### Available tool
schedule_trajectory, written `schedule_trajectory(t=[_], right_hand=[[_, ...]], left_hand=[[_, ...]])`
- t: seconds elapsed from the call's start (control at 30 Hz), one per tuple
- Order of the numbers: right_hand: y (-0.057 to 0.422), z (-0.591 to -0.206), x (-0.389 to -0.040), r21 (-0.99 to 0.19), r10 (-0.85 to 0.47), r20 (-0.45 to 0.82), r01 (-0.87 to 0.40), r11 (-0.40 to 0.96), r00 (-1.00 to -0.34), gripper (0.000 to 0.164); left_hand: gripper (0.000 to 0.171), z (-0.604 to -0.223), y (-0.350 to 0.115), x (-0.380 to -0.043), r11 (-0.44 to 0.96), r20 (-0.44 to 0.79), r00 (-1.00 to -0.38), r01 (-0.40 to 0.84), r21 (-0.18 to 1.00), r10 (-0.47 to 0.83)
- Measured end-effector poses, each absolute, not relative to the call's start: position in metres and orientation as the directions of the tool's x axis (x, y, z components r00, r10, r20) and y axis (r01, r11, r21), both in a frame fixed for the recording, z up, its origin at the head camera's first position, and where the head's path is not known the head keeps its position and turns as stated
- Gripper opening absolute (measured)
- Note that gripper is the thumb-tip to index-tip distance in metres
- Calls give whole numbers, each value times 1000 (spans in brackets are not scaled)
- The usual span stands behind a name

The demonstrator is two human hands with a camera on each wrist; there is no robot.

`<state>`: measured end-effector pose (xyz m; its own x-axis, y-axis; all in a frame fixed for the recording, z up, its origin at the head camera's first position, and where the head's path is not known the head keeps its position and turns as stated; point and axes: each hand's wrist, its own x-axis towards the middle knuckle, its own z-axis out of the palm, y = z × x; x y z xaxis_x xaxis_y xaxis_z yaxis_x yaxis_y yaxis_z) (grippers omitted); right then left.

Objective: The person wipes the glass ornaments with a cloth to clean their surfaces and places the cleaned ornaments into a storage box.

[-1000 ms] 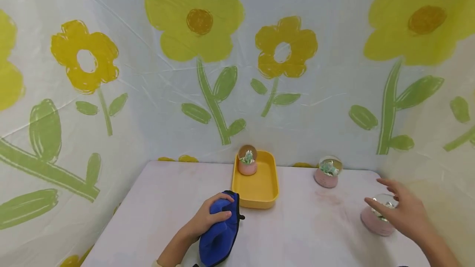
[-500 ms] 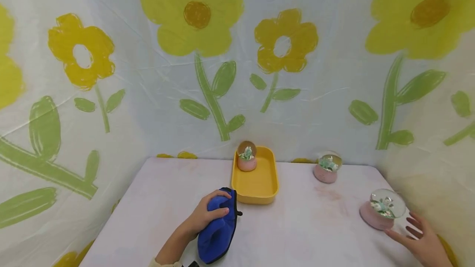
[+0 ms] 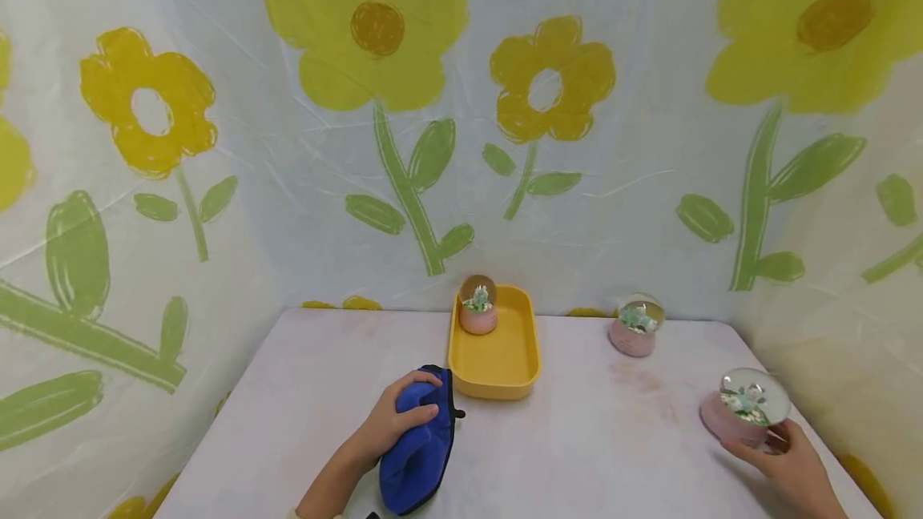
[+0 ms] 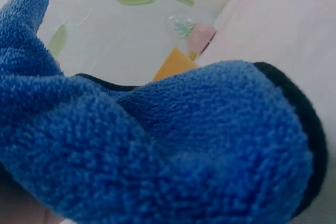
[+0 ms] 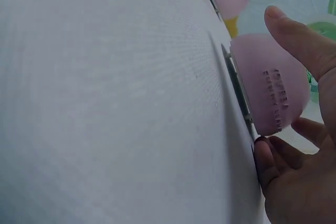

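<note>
Near snow globe [image 3: 744, 405] is on the table [image 3: 577, 447], lower R of head view, just up-left of the R hand [image 3: 793, 463], by far the nearer hand; its base-to-dome axis leans up-right. R thumb & fingers are at the pink base [image 5: 270, 85]; can't tell if gripping. Base has raised lettering [image 5: 275, 98], too blurry to read w/ certainty. L hand [image 3: 400, 415], bottom ctr., grips blue terry item [image 3: 411, 475].

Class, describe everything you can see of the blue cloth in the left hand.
The blue cloth looks soft and fuzzy, like towelling, with black edging and a small black loop on its right side in the head view. It bulges and creases rather than lying flat. The left hand grips it near the front left of the yellow tray. Its underside is hidden.
</note>
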<state>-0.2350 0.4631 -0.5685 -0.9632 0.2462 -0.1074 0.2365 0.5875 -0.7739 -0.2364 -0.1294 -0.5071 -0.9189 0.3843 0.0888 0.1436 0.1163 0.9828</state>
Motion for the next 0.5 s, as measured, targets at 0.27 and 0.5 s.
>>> schedule_trajectory(t=[0.27,0.5], right_hand=[[455,-570,-250,-767,298,62,146,625,-953,101],[443,-567,-259,-776,492,-63,353,524,-868,107]], left_hand=[[35,-505,-125,-238,125,88,-914,148,981,395],[34,-507,-127,-239,151,69,-924,134,979,376]])
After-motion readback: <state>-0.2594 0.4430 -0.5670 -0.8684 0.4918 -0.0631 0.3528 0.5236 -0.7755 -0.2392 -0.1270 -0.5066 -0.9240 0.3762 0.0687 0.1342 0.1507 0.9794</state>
